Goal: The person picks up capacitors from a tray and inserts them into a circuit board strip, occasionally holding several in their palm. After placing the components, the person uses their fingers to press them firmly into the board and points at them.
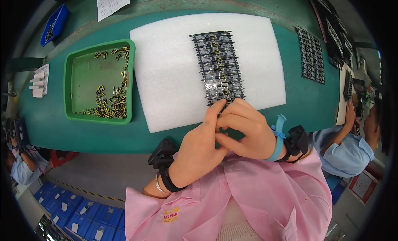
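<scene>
A dark panel of joined circuit boards (211, 60) lies on a white foam sheet (166, 67), with a row of small gold and black cylindrical components down its middle. My left hand (204, 141) and my right hand (246, 127) come together at the panel's near end. The left index finger and the right fingertips touch or hover just over its last rows. Both hands are closed in a pinch; whatever lies between the fingers is too small or hidden. To the left, a green tray (68, 87) holds many loose components (110, 104) of the same gold and black look.
Another dark board panel (311, 54) lies on the green bench at the right. A blue bin (56, 25) of small parts sits at the far left, near a paper sheet (112, 4). Co-workers (348, 152) are at both sides. Blue crates (78, 212) stand below, left.
</scene>
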